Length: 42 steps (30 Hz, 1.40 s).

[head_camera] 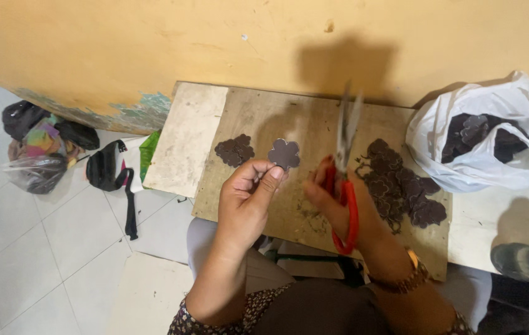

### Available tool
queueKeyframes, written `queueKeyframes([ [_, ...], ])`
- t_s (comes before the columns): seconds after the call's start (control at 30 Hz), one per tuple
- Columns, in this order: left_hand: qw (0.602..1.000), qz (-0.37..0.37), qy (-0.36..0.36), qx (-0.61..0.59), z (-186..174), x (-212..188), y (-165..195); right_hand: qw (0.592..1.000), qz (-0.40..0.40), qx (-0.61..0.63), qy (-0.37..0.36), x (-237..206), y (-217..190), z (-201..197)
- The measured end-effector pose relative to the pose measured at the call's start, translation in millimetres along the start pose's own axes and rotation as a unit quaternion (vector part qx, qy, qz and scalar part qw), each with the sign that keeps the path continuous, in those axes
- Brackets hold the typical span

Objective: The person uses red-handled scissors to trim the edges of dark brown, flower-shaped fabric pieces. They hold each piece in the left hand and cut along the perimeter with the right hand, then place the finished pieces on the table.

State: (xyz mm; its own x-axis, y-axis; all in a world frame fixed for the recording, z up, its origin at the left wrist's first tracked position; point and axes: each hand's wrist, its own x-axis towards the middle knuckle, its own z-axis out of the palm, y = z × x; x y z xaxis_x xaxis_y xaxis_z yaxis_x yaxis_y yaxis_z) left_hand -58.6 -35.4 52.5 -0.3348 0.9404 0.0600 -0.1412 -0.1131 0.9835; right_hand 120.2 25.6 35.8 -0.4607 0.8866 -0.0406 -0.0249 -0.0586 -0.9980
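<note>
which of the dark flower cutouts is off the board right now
The single flower pinched in the left hand. The small pile and big pile lie on the board.

A yellow-ochre wall [153, 43] with peeling paint along its foot rises behind a low wooden board [258, 118] used as a table. The floor [41, 248] is pale tile, and a head's shadow [345, 68] falls on the wall.

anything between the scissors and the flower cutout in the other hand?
Nothing visible. The left hand pinches the dark flower-shaped piece above the wooden board; the right hand holds the red-handled scissors just beside it, blades up. Only open air separates them.
</note>
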Motion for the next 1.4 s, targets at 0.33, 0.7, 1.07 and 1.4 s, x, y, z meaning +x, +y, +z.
queueKeyframes([
  [0.33,0.998,0.010,-0.029,0.057,-3,9,9,0.970,0.056,-0.117,-0.206,-19,4,-7],
  [0.7,0.991,-0.009,-0.098,0.088,-11,6,28,0.953,-0.003,-0.150,-0.262,-19,-10,-11],
  [1.07,0.986,-0.006,-0.107,0.124,-12,4,29,0.955,-0.014,-0.147,-0.256,-15,-3,-12],
  [1.4,0.986,-0.023,-0.119,0.115,-16,4,29,0.952,-0.044,-0.103,-0.285,-19,1,-15],
])
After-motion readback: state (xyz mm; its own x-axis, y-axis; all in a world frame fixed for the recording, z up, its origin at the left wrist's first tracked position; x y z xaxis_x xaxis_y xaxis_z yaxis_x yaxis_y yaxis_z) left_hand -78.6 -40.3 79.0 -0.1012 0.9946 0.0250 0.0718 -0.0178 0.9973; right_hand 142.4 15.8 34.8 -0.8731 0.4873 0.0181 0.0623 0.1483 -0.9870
